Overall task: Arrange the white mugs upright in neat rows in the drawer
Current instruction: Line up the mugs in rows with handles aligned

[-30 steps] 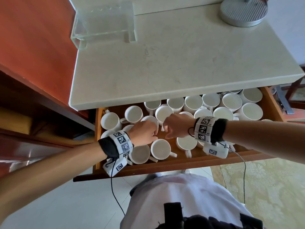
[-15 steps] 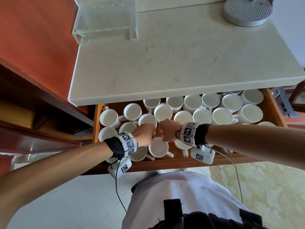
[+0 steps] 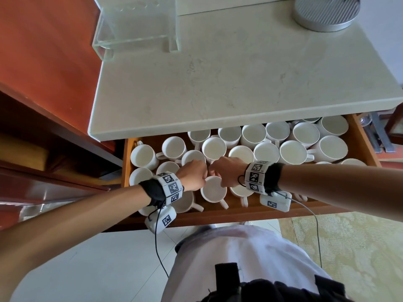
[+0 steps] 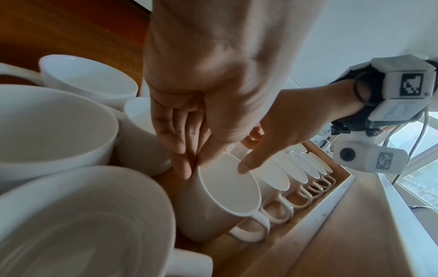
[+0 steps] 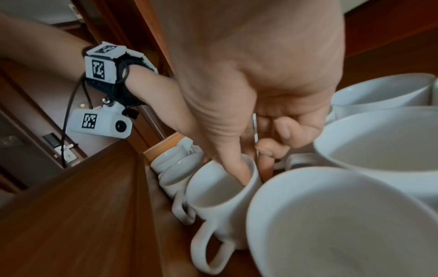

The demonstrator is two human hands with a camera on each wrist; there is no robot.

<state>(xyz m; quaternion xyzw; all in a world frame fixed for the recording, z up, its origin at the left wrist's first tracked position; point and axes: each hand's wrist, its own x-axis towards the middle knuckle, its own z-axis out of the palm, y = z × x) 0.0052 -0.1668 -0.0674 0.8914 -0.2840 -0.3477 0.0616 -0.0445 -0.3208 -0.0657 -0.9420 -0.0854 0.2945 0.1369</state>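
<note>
An open wooden drawer (image 3: pixel 239 215) holds many upright white mugs. Both my hands meet over one white mug (image 3: pixel 214 191) in the front row, its handle pointing at the drawer front. My left hand (image 3: pixel 196 174) grips the mug's left rim; in the left wrist view its fingers (image 4: pixel 182 161) lie down the outer wall of the mug (image 4: pixel 227 187). My right hand (image 5: pixel 251 168) pinches the far rim of the mug (image 5: pixel 220 189), thumb inside and fingers outside. To its right, several front-row mugs (image 4: pixel 296 174) stand in line with their handles forward.
A pale stone countertop (image 3: pixel 218 73) overhangs the back of the drawer and hides the rearmost mugs. On it stand a clear glass stand (image 3: pixel 135 25) and a round metal base (image 3: pixel 325 12). Mugs at the drawer's left (image 3: pixel 144 156) stand unevenly. A patterned rug (image 3: pixel 359 247) lies at the lower right.
Both hands have drawn closer together onto the rim of the front-row mug. Its handle has turned a little more toward the drawer front.
</note>
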